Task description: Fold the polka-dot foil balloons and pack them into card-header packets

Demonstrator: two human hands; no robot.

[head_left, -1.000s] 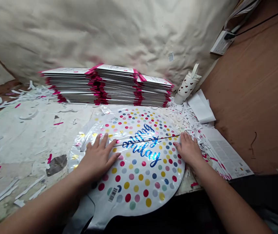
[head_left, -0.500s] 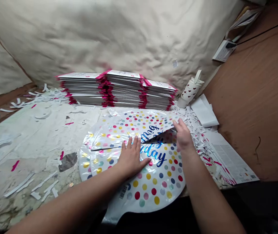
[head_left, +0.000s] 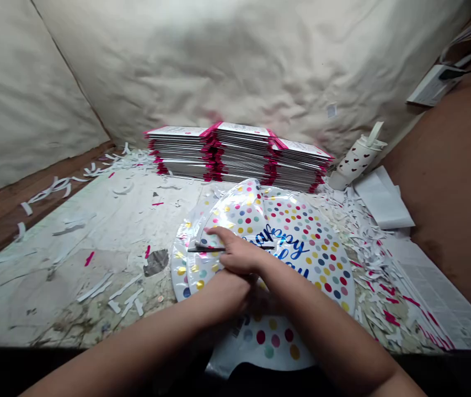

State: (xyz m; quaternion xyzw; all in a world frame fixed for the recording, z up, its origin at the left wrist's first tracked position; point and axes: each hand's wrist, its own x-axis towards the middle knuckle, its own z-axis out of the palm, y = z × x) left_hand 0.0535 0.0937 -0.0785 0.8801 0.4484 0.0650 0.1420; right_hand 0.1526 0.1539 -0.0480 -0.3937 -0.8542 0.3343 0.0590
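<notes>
A round foil balloon with coloured dots and blue lettering lies flat in front of me, its upper left part folded over. My right hand reaches across to the balloon's left part, index finger and thumb apart, resting on the foil. A thin dark straight strip runs along the balloon and passes under this hand. My left hand is beneath the right wrist, on the balloon; its fingers are hidden.
Three stacks of white and pink cards stand against the cloth-covered wall. At the right are a cup with hearts, folded white paper, paper shreds and a printed sheet. Paper strips lie at the left.
My right hand has moved from the balloon's right side to its left, crossing over my left hand. The folded flap has shifted left and up. The view has turned left.
</notes>
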